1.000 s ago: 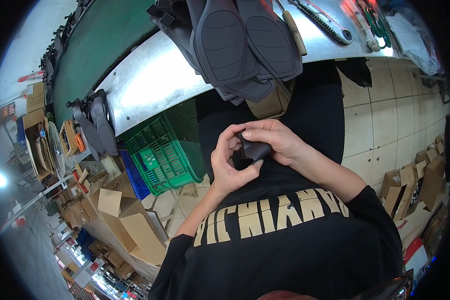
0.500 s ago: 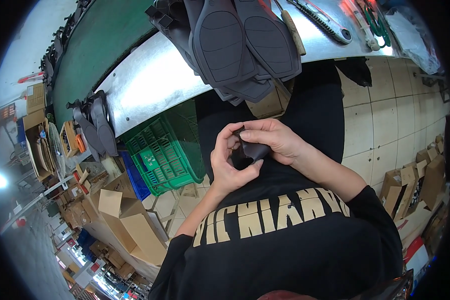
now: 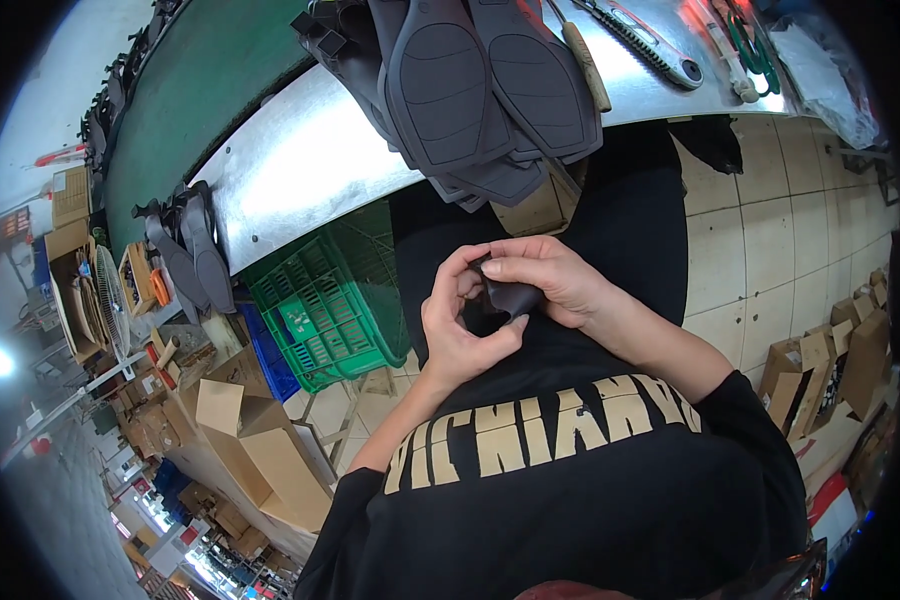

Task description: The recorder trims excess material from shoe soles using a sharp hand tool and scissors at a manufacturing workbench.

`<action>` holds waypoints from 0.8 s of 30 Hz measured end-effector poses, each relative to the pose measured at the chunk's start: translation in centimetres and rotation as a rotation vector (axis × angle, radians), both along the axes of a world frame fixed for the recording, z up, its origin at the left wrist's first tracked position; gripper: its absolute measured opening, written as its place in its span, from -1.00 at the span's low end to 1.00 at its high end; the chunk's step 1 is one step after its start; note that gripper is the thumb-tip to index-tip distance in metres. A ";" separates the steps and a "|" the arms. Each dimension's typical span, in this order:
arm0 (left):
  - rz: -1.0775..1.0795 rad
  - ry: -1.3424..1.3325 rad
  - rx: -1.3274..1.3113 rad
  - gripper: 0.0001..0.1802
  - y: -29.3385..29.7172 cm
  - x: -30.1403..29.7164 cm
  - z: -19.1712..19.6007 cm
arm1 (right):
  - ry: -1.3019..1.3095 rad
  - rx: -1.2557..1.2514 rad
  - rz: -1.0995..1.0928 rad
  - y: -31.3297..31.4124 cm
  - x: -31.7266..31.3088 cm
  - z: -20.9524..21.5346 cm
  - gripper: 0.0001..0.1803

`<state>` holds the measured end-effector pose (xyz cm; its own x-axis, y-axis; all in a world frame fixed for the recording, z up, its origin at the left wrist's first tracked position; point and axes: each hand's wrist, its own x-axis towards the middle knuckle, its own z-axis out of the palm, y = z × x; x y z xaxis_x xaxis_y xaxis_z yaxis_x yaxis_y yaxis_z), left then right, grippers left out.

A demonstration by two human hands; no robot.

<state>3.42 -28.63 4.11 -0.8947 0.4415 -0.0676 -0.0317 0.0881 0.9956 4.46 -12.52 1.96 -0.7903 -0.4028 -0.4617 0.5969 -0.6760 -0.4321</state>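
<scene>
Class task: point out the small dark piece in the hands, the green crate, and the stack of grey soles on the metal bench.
Small dark piece (image 3: pixel 511 297), head view, its middle.
Green crate (image 3: pixel 320 310), head view, slatted side.
Grey soles (image 3: pixel 445 85), head view, top sole's tread.

small dark piece (image 3: pixel 511 297) mostly hidden by hands (image 3: pixel 515 300)

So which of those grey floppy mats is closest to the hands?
The small dark piece, pinched between the left hand and right hand. The other dark grey mats lie stacked on the metal table, hanging over its edge.

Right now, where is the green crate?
In the head view the green crate sits on the floor at the person's left, under the metal table's edge, beside the left hand.
</scene>
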 end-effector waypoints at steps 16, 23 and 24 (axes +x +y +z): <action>-0.007 -0.161 0.043 -0.09 0.3 1.0 0.4 | 0.118 -0.041 -0.021 -0.8 0.5 -1.7 -0.80; -0.007 -0.152 0.001 -0.09 0.9 1.0 0.6 | 0.109 -0.027 -0.023 0.0 1.1 -1.4 -0.74; 0.000 -0.153 0.011 -0.09 1.1 1.0 0.7 | 0.109 -0.048 -0.011 0.3 0.9 -1.4 -0.73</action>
